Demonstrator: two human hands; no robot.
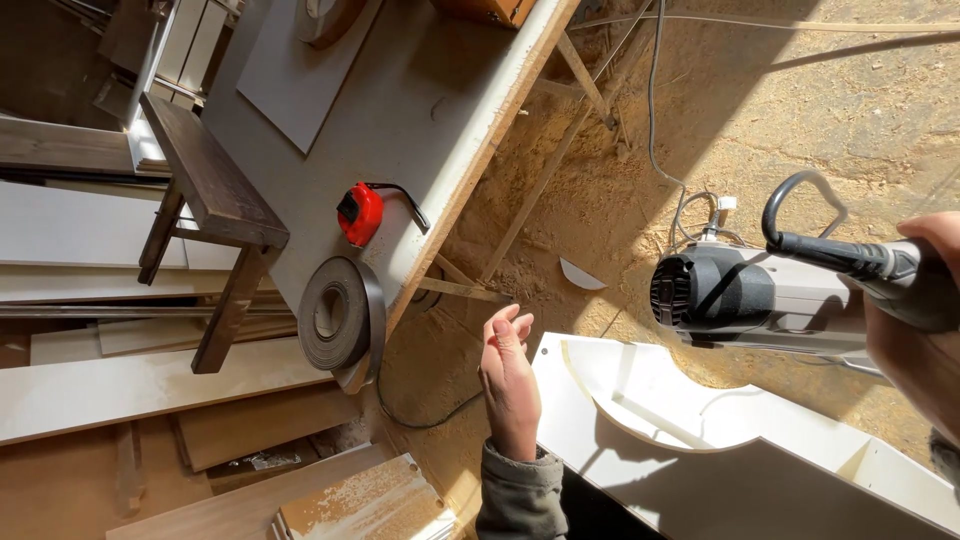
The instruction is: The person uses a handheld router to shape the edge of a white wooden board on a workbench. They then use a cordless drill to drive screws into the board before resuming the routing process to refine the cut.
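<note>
Your right hand [925,320] had its fingers wrapped round the rear grip of the power tool [760,295], seemingly heavy, rigid and front-weighted, at right above the white panel [700,470], while your left hand [510,380] hung open, fingers loosely together

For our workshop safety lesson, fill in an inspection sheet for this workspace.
Surface: grey workbench, edge chipped.
Job's things: power tool held over the white curved panel.
Clutter: red tape measure, roll of edge banding, dark stool.
Hands: left hand open, holding nothing; right hand grips the tool.
Cables: cord trails across the floor.
Surroundings: sawdust-covered floor, stacked boards.
</note>
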